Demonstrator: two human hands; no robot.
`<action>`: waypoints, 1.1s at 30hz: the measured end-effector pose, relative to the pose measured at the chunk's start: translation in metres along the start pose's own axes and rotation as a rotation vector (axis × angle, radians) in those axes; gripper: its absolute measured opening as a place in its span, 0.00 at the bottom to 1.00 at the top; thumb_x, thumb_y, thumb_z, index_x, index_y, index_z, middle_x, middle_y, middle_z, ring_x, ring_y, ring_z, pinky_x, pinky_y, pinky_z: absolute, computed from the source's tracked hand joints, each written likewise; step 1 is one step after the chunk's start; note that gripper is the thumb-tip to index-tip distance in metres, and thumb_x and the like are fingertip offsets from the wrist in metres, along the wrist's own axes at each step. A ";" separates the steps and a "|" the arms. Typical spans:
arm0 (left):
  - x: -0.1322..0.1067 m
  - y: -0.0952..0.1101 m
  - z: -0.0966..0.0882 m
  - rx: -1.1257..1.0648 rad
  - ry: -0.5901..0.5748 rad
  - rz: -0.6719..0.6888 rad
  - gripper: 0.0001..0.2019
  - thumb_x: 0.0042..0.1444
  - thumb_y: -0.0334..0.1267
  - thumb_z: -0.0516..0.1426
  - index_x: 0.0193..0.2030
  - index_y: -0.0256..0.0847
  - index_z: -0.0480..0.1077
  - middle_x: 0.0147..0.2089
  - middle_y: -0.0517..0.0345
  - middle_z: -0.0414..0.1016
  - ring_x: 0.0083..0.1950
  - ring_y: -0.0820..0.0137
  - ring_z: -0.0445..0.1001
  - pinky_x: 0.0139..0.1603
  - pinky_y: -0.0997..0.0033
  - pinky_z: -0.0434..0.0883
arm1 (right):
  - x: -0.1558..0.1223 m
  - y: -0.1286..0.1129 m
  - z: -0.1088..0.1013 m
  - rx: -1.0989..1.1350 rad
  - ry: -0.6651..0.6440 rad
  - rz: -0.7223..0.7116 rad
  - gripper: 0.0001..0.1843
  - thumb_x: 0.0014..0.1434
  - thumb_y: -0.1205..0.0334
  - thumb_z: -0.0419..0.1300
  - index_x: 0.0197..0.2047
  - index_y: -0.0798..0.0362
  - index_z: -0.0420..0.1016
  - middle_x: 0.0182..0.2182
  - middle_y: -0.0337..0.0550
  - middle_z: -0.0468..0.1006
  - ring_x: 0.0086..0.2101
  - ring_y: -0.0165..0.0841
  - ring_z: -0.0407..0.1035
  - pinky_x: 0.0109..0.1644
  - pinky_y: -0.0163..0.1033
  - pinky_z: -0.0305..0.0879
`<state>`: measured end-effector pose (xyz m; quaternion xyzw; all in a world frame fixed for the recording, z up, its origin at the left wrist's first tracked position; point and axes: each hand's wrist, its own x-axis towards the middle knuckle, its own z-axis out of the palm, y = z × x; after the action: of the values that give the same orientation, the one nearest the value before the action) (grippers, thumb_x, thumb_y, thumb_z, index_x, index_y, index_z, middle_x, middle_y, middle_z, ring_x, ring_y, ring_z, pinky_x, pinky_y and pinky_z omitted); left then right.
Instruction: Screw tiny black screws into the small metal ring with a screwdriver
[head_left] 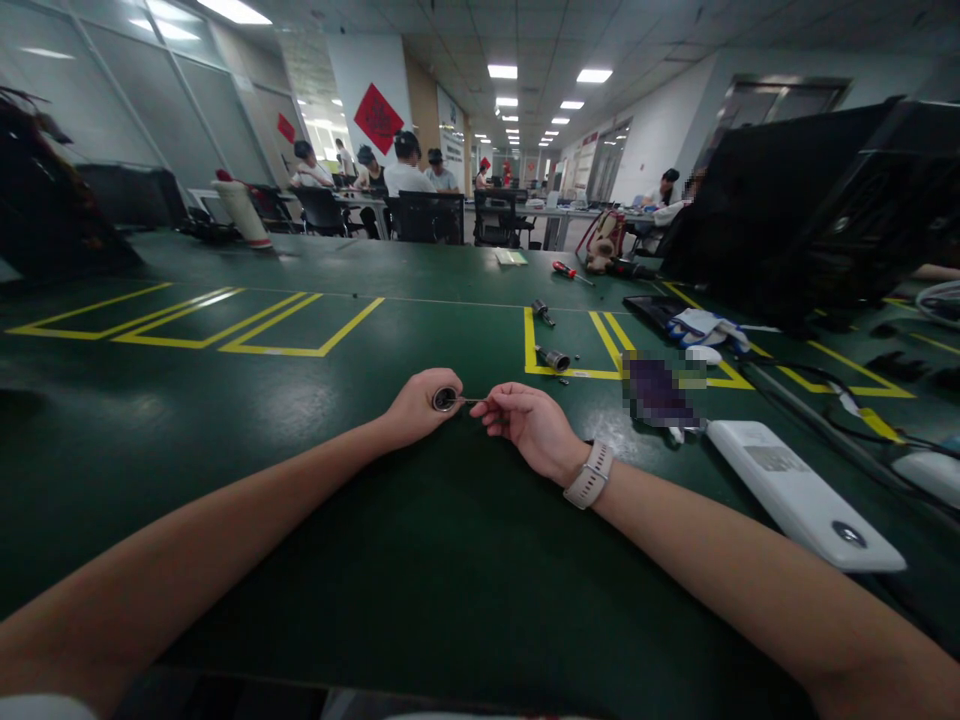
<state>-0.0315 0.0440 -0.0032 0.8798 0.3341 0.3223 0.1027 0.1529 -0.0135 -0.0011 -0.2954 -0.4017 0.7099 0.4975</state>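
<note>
My left hand [421,408] is closed around a round metal cylinder [444,399], its open end turned toward me and to the right. My right hand [529,420], with a pale watch band at the wrist, pinches a thin metal rod [471,401]. The rod's far end reaches the mouth of the cylinder; how deep it goes I cannot tell. Beyond the hands, a metal cylindrical part [555,359] lies inside a yellow taped outline, with tiny pieces beside it. A second metal part [541,312] lies farther back.
A red-handled screwdriver [565,269] lies toward the back of the green table [300,480]. To the right are a white power bank [802,490], a blurred dark phone-like object [660,388], cables and a white-and-blue cloth [706,328]. A pale bottle [244,210] stands back left.
</note>
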 end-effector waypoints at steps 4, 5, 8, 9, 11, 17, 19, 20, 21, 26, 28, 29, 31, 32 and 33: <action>0.000 0.001 0.000 0.032 -0.011 0.017 0.06 0.50 0.32 0.53 0.24 0.38 0.61 0.25 0.62 0.62 0.27 0.74 0.62 0.30 0.74 0.60 | 0.002 0.000 0.000 0.022 0.024 0.010 0.03 0.46 0.67 0.58 0.28 0.56 0.69 0.26 0.43 0.78 0.27 0.29 0.68 0.33 0.35 0.61; 0.000 0.001 0.000 0.057 -0.015 0.019 0.05 0.49 0.32 0.53 0.24 0.38 0.62 0.25 0.62 0.63 0.28 0.73 0.63 0.31 0.73 0.60 | 0.002 0.000 0.000 0.024 0.035 0.012 0.03 0.46 0.67 0.58 0.28 0.57 0.69 0.26 0.43 0.78 0.26 0.29 0.68 0.33 0.35 0.61; 0.001 0.001 0.000 0.143 -0.028 0.017 0.03 0.48 0.30 0.53 0.25 0.37 0.63 0.25 0.61 0.65 0.30 0.72 0.64 0.33 0.72 0.61 | 0.002 0.002 -0.001 0.024 0.057 0.005 0.04 0.45 0.67 0.58 0.27 0.57 0.69 0.24 0.44 0.78 0.25 0.29 0.68 0.33 0.35 0.61; 0.001 0.001 0.000 0.166 -0.031 0.011 0.03 0.48 0.29 0.53 0.25 0.37 0.63 0.25 0.60 0.65 0.30 0.71 0.64 0.33 0.71 0.60 | 0.002 0.002 -0.001 0.021 0.060 0.000 0.04 0.44 0.67 0.58 0.27 0.57 0.69 0.24 0.44 0.78 0.25 0.29 0.68 0.33 0.35 0.61; 0.002 0.000 0.001 0.204 -0.040 -0.007 0.03 0.47 0.29 0.53 0.25 0.37 0.63 0.26 0.60 0.65 0.30 0.71 0.65 0.33 0.71 0.60 | 0.002 0.003 0.000 0.009 0.073 -0.008 0.04 0.44 0.67 0.58 0.27 0.57 0.69 0.24 0.44 0.78 0.25 0.28 0.68 0.32 0.35 0.61; 0.003 -0.004 0.002 0.277 -0.048 -0.117 0.03 0.49 0.30 0.52 0.25 0.38 0.63 0.27 0.59 0.66 0.30 0.70 0.65 0.31 0.71 0.60 | -0.001 0.006 0.002 -0.015 0.124 -0.103 0.02 0.43 0.67 0.57 0.24 0.57 0.68 0.20 0.41 0.76 0.22 0.27 0.65 0.28 0.33 0.58; 0.002 -0.004 0.003 0.278 -0.037 -0.160 0.03 0.50 0.31 0.52 0.26 0.39 0.63 0.28 0.59 0.67 0.30 0.70 0.66 0.31 0.71 0.60 | -0.001 0.007 0.001 -0.023 0.168 -0.164 0.01 0.43 0.67 0.57 0.24 0.56 0.68 0.19 0.39 0.75 0.21 0.26 0.63 0.27 0.33 0.57; 0.002 -0.004 0.003 0.276 -0.030 -0.182 0.03 0.50 0.32 0.52 0.27 0.39 0.64 0.28 0.59 0.67 0.30 0.69 0.66 0.31 0.71 0.60 | -0.001 0.007 0.001 -0.035 0.196 -0.194 0.01 0.44 0.67 0.57 0.24 0.56 0.68 0.19 0.39 0.74 0.21 0.26 0.63 0.26 0.33 0.57; 0.001 -0.003 0.003 0.274 -0.024 -0.205 0.04 0.51 0.33 0.52 0.27 0.39 0.64 0.28 0.58 0.67 0.30 0.69 0.66 0.31 0.71 0.61 | 0.000 0.008 0.000 -0.056 0.229 -0.222 0.02 0.45 0.66 0.56 0.24 0.55 0.68 0.19 0.38 0.73 0.21 0.26 0.63 0.26 0.33 0.56; 0.001 0.000 -0.001 0.266 0.027 -0.343 0.05 0.51 0.38 0.54 0.28 0.40 0.63 0.28 0.59 0.67 0.30 0.68 0.66 0.30 0.70 0.60 | 0.002 0.010 -0.002 -0.264 0.365 -0.275 0.04 0.49 0.63 0.57 0.28 0.54 0.68 0.25 0.37 0.72 0.27 0.28 0.65 0.32 0.35 0.60; 0.002 -0.001 -0.006 0.241 0.085 -0.410 0.08 0.48 0.40 0.57 0.30 0.40 0.63 0.29 0.59 0.67 0.31 0.68 0.66 0.30 0.70 0.61 | 0.003 0.012 -0.001 -0.393 0.371 -0.273 0.06 0.50 0.61 0.58 0.32 0.53 0.69 0.30 0.39 0.73 0.32 0.30 0.66 0.36 0.37 0.62; 0.003 -0.002 -0.009 0.218 0.112 -0.445 0.10 0.47 0.41 0.58 0.31 0.40 0.63 0.30 0.59 0.68 0.31 0.68 0.66 0.31 0.70 0.62 | 0.004 0.012 0.000 -0.466 0.366 -0.276 0.07 0.51 0.60 0.58 0.34 0.53 0.69 0.32 0.40 0.73 0.34 0.31 0.66 0.39 0.38 0.62; 0.005 -0.005 -0.015 0.151 0.162 -0.531 0.12 0.46 0.42 0.59 0.34 0.40 0.63 0.31 0.58 0.68 0.32 0.68 0.67 0.32 0.69 0.63 | 0.005 0.013 0.001 -0.608 0.352 -0.290 0.08 0.53 0.59 0.56 0.37 0.52 0.70 0.36 0.41 0.73 0.37 0.33 0.67 0.43 0.41 0.62; 0.006 -0.007 -0.017 0.115 0.187 -0.575 0.12 0.46 0.42 0.58 0.35 0.40 0.63 0.32 0.58 0.68 0.33 0.68 0.67 0.33 0.69 0.64 | 0.005 0.013 0.001 -0.670 0.344 -0.297 0.09 0.54 0.59 0.56 0.38 0.52 0.70 0.37 0.42 0.73 0.38 0.33 0.67 0.44 0.42 0.62; 0.006 -0.009 -0.018 0.083 0.211 -0.610 0.11 0.48 0.42 0.57 0.35 0.40 0.63 0.33 0.57 0.68 0.34 0.67 0.67 0.33 0.69 0.64 | 0.005 0.013 0.002 -0.724 0.335 -0.301 0.09 0.55 0.60 0.55 0.38 0.52 0.70 0.38 0.42 0.73 0.39 0.33 0.67 0.45 0.42 0.62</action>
<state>-0.0444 0.0544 0.0105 0.7044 0.6037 0.3522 0.1235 0.1435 -0.0116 -0.0120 -0.5001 -0.5773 0.3847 0.5183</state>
